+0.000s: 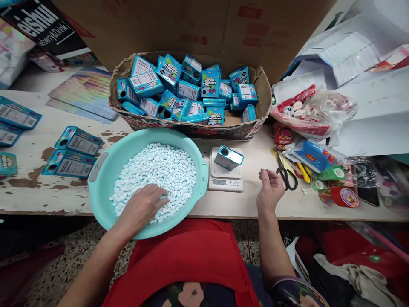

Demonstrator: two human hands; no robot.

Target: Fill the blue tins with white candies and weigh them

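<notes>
Head view: left hand (143, 209) is touching white candies (168, 168), grip unclear; right hand (270, 192) is curling loosely, empty, near scissors (281, 164); blue tin (228, 159) is sitting on a digital scale (226, 187).

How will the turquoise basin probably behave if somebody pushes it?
The basin is probably heavy: many small white pieces lie in it. They look loose, so a jolt may shift them. Its near rim extends beyond the table, so pressing there might tip it.

Pale light falls on a long white-painted surface (230, 205) with worn brown patches, a large brown cardboard panel (211, 25) behind and a speckled stone-like floor (253, 246) below.
</notes>
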